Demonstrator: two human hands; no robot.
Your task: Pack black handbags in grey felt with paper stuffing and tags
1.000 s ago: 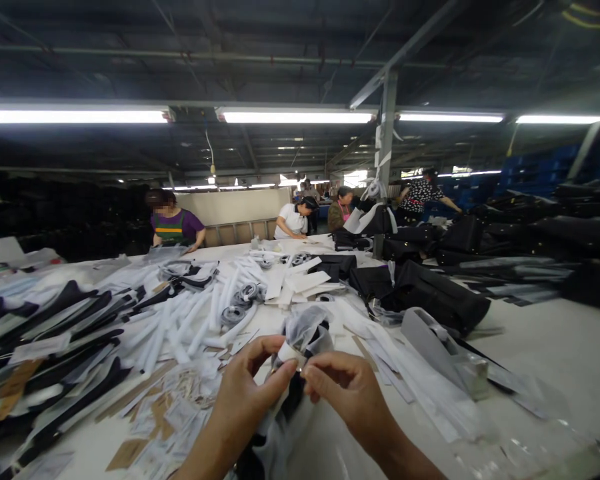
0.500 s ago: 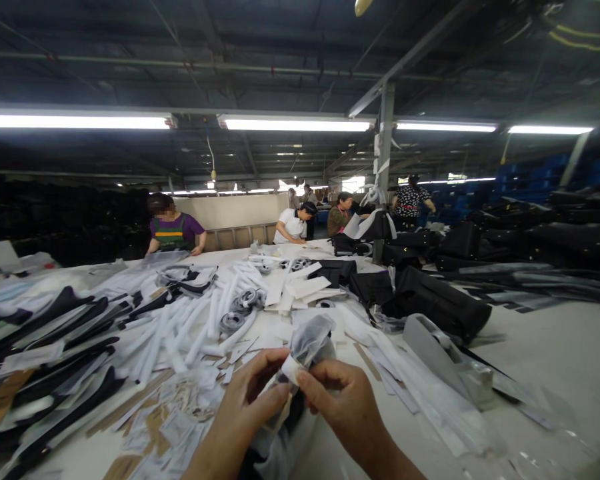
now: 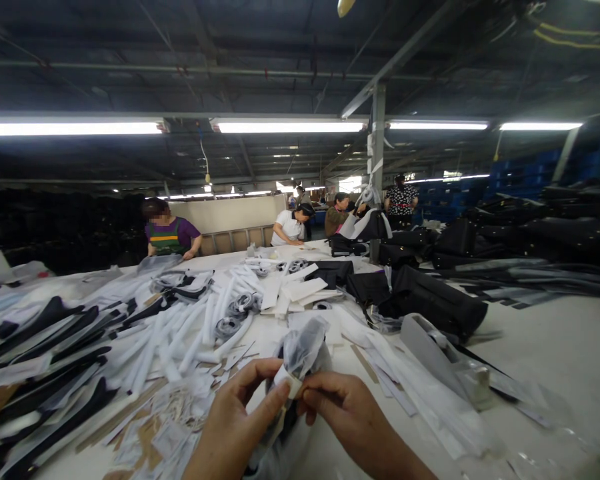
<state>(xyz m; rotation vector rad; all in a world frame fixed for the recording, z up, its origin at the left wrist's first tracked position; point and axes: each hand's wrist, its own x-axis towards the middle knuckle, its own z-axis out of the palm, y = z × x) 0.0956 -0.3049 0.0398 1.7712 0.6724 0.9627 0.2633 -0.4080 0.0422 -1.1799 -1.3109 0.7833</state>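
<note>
A bundle wrapped in thin clear plastic (image 3: 306,343), with something dark inside, stands between my hands low in the middle. A white band (image 3: 287,381) goes around it. My left hand (image 3: 247,407) grips the band, with thumb in front and fingers behind. On the other side, my right hand (image 3: 337,400) pinches the band's right edge between thumb and index finger, its other fingers curled. The lower part of the bundle runs down behind my left hand, and what the dark piece is cannot be made out.
White wrapped tubes (image 3: 173,333) and coiled grey cords (image 3: 241,305) cover the table's middle. Dark strips (image 3: 55,363) lie left, paper packets (image 3: 173,437) in front of them. Black bags (image 3: 433,303) and a grey curved piece (image 3: 430,347) are right. Several people work beyond.
My right thumb has slid from the front of the white band to its right edge. The band now sits slightly lower and more openly in sight. The whole view has shifted a little.
</note>
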